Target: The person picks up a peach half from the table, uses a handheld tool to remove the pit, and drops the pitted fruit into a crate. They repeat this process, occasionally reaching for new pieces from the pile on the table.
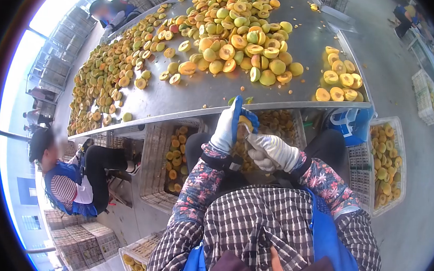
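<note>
While the left hand (231,124) pinches a fruit piece (248,121), its long axis slanting toward the curled-up right hand (271,153), I can't tell its facing.

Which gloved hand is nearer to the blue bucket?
The right hand. It is over the lap, a short way left of the blue bucket; the left hand is farther left, beyond the right one.

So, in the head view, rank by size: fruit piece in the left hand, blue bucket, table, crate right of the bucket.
1. Table, by far
2. Crate
3. Blue bucket, partly hidden
4. Fruit piece in the left hand
</note>
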`<state>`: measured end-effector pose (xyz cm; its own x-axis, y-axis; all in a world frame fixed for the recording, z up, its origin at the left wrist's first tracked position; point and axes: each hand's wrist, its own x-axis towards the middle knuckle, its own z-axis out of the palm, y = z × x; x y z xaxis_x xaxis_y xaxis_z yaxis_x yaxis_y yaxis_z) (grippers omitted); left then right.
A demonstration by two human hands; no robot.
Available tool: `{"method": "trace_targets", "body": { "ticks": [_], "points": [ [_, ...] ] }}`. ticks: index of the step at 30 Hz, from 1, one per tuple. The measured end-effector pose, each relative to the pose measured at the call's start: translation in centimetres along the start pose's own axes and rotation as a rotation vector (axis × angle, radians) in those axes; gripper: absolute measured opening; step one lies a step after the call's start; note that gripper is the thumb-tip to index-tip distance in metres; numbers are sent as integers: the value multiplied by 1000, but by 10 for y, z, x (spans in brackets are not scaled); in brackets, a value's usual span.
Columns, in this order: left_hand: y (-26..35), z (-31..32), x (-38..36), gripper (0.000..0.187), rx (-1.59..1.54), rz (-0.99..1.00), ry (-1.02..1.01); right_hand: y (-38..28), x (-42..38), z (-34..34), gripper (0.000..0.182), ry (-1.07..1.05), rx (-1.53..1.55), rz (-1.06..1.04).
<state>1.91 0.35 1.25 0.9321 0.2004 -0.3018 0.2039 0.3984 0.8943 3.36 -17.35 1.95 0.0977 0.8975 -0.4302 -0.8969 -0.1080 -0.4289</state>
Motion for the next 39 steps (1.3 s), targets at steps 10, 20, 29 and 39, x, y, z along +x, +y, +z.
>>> {"method": "trace_targets", "body": {
  "ticks": [10, 20, 29, 39],
  "points": [
    [-15, -11, 18, 65, -310, 40, 215, 14, -13, -2, 36, 82, -261, -209],
    [-13, 10, 11, 54, 1627, 35, -76, 8, -7, -58, 27, 389, -506, -356],
    [48, -16, 9, 54, 1785, 3, -177, 14, -6, -102, 20, 407, -314, -402],
    [73, -120, 4, 37, 1547, 409, 300, 10, -4, -92, 24, 394, -485, -400]
  ]
}}
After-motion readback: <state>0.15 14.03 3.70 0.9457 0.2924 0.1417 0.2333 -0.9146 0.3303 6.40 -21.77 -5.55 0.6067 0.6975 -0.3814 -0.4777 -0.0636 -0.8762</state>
